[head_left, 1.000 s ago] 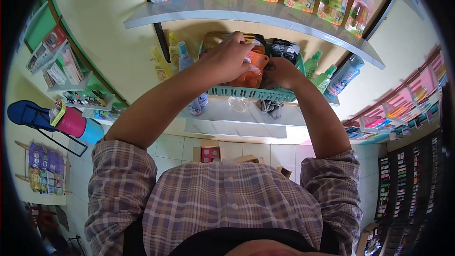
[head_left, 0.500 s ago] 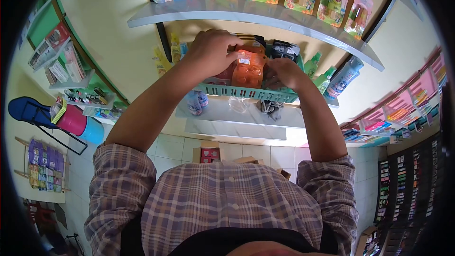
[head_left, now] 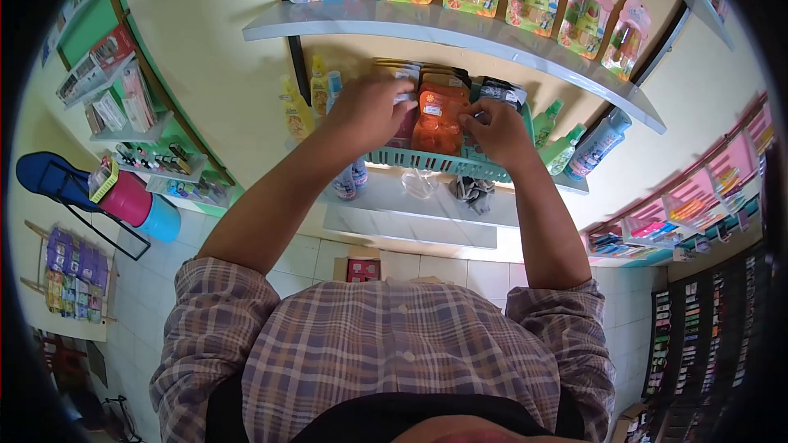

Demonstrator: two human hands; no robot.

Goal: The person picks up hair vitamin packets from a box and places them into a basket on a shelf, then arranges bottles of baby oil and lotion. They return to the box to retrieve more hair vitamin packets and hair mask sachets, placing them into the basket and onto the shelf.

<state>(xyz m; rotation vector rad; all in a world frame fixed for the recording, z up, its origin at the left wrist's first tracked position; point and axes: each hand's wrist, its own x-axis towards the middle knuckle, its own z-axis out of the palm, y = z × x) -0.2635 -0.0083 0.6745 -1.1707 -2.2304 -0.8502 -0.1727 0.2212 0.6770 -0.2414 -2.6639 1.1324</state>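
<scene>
A teal slotted basket [head_left: 443, 164] stands on the shelf in front of me, filled with upright packets. At its front is an orange packet [head_left: 442, 119] with a small white label and rounded shapes under its clear front. My right hand [head_left: 501, 131] is closed, thumb and forefinger pinching the right edge of that packet. Over the basket's left side is my left hand [head_left: 369, 111], its thumb and forefinger apart beside a dark red packet [head_left: 402, 130]; its other fingers are hidden. Behind stand brown-and-black packets [head_left: 445, 75], and dark packets [head_left: 502, 90] sit at the right.
Yellow bottles [head_left: 295, 111] stand left of the basket; green bottles [head_left: 563, 148] and a blue bottle [head_left: 599, 143] stand right. A shelf [head_left: 460, 33] with carded baby bottles runs above the hands. Below are a lower shelf [head_left: 386, 197] and a crumpled grey item [head_left: 473, 194].
The view has shifted, so the shelves appear lower and slightly rightward. My left hand has moved off the orange packet's top left; my right fingers now pinch its right edge.
</scene>
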